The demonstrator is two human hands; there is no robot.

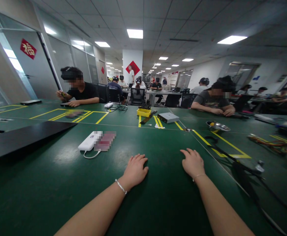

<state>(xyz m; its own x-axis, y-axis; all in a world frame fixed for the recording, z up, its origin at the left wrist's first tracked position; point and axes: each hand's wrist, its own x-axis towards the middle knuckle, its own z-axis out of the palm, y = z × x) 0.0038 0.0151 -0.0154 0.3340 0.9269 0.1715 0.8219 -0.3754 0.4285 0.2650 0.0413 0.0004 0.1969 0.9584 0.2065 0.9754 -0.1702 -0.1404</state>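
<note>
Hands apart, palms down over the table (168, 203).
Your left hand (135, 168) is empty, fingers loosely extended; the power bank (88, 142) lies beyond it, to the left, with its white cable (91, 157) looped in front. Your right hand (193, 163) is empty, fingers relaxed and uncurled; the black cable (245, 182) lies to its right.

Forearms (94, 209) cut off at the bottom, black panel (27, 139) cut off at left, flat reddish object (105, 141) pixelated
</note>
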